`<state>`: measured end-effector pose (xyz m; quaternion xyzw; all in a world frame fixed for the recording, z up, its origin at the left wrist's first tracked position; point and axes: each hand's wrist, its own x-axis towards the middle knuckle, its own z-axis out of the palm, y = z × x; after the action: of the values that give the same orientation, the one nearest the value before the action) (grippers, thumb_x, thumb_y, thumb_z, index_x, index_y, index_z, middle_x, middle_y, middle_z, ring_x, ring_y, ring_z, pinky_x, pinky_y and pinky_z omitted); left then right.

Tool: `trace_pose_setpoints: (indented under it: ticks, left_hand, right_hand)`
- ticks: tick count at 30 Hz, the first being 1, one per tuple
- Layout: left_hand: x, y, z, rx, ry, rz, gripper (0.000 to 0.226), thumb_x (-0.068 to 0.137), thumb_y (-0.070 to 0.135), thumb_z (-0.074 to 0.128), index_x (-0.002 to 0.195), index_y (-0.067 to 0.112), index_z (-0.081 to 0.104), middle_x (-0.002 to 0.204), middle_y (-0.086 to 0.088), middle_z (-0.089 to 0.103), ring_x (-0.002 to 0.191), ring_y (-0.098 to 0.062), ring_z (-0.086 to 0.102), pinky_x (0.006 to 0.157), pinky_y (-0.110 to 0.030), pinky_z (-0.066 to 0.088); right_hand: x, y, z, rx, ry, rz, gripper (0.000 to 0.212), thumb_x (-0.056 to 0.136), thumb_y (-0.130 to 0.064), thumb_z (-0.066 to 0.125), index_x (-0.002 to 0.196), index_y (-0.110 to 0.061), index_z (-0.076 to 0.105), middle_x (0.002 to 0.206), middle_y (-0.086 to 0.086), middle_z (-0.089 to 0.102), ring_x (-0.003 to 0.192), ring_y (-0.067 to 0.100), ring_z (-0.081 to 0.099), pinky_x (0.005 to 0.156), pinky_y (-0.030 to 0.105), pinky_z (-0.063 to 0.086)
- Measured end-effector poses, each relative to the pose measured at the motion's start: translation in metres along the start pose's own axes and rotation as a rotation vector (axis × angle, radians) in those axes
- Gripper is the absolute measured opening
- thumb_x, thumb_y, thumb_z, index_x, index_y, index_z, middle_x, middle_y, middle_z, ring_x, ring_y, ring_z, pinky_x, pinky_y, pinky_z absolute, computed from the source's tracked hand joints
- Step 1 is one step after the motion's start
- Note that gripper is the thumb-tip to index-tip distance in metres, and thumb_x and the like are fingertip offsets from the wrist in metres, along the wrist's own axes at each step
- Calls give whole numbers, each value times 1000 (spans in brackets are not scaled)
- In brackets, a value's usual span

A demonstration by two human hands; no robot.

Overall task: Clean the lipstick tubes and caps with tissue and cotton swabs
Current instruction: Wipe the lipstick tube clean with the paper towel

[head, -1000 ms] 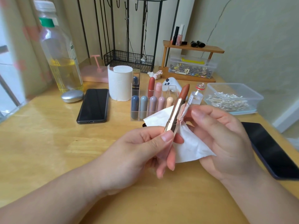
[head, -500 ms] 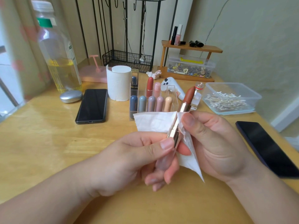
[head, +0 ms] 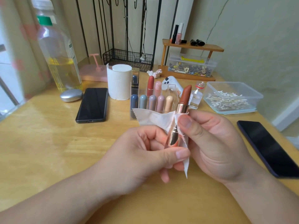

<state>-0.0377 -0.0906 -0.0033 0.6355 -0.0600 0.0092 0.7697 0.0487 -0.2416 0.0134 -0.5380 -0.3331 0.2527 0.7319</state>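
An uncapped lipstick (head: 177,122) with a gold tube and a brown-red bullet stands nearly upright above the table's middle. My left hand (head: 145,157) grips its lower end, thumb across the base. A white tissue (head: 153,118) is wrapped round the tube's right side and trails below. My right hand (head: 210,143) pinches that tissue against the gold tube with thumb and fingers. Behind, a clear organiser (head: 139,102) holds several capped lipsticks. A clear box of cotton swabs (head: 229,99) sits at the right.
On the wooden table lie a black phone (head: 93,105) at the left and another phone (head: 268,147) at the right. A tissue roll (head: 119,81), a large bottle (head: 58,50), a small glass vial (head: 196,96) and a wooden shelf (head: 192,46) stand behind.
The lipstick has swung more upright and shifted right. My right thumb has slid along the gold tube with the tissue wrapped tighter round it. The tissue's free corner now spreads left.
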Motion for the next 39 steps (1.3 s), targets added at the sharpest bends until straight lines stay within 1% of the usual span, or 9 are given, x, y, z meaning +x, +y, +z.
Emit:
trace_pose_setpoints:
  ticks: [5, 11, 13, 15, 20, 25, 31, 35, 39]
  left_hand:
    - [0, 5, -4, -229, -261, -94, 26, 101, 21, 52, 103, 3, 71, 108, -21, 69, 99, -29, 63, 87, -40, 55]
    - [1, 5, -1, -101, -77, -14, 8, 85, 13, 76, 83, 5, 73, 79, -19, 72, 72, -25, 70, 72, -32, 57]
    - [1, 6, -1, -41, 11, -15, 20, 75, 9, 80, 81, -6, 67, 75, -20, 72, 67, -27, 69, 67, -31, 58]
    - [1, 5, -2, 34, 72, -7, 35, 67, 12, 88, 80, -9, 63, 73, -17, 72, 66, -29, 68, 68, -36, 58]
    - [1, 7, -4, 27, 44, -2, 21, 71, 18, 87, 78, 9, 69, 71, -15, 68, 70, -26, 68, 69, -34, 56]
    - [-1, 10, -2, -221, -253, -116, 26, 99, 17, 57, 108, -6, 66, 100, -22, 68, 91, -28, 64, 84, -41, 56]
    - [0, 10, -1, -29, -21, -74, 20, 74, 8, 77, 88, -5, 72, 82, -24, 74, 68, -27, 72, 69, -35, 61]
    - [0, 11, 1, 96, 130, -48, 30, 55, 9, 91, 72, 0, 68, 67, -21, 71, 61, -29, 71, 67, -43, 63]
    - [-1, 13, -5, -78, -87, -45, 19, 75, 16, 84, 84, 5, 71, 79, -19, 72, 74, -28, 71, 72, -38, 60]
  right_hand:
    - [-1, -3, 0, 117, -23, 22, 37, 92, -27, 62, 92, 10, 57, 56, 13, 61, 35, 20, 52, 38, 27, 41]
    - [0, -5, -1, 62, 13, 27, 62, 80, -39, 79, 100, 15, 56, 70, 34, 60, 45, 40, 54, 48, 45, 51]
    - [-1, -3, 0, 12, 58, 1, 64, 78, -41, 80, 100, 14, 58, 86, 49, 55, 60, 65, 49, 57, 70, 47]
    - [-2, -1, 0, -17, 84, -28, 61, 77, -43, 80, 98, 12, 61, 94, 51, 53, 72, 68, 51, 70, 79, 41]
    - [-1, -1, -2, -29, 91, -30, 62, 78, -45, 79, 102, 11, 63, 89, 41, 63, 69, 51, 61, 66, 63, 48]
    - [-2, -5, 2, 67, 34, -7, 46, 83, -41, 74, 92, 3, 64, 52, 14, 56, 32, 21, 50, 44, 37, 48]
    - [-1, -4, 1, -13, 87, -35, 57, 79, -42, 80, 98, 9, 63, 85, 47, 56, 70, 44, 59, 66, 57, 51]
    - [-2, 1, -1, -39, 119, -52, 63, 77, -46, 79, 101, 10, 63, 89, 39, 60, 76, 43, 60, 74, 51, 49]
    - [-3, -2, 0, -7, 85, -33, 59, 80, -43, 77, 102, 10, 62, 90, 48, 57, 70, 70, 51, 68, 70, 45]
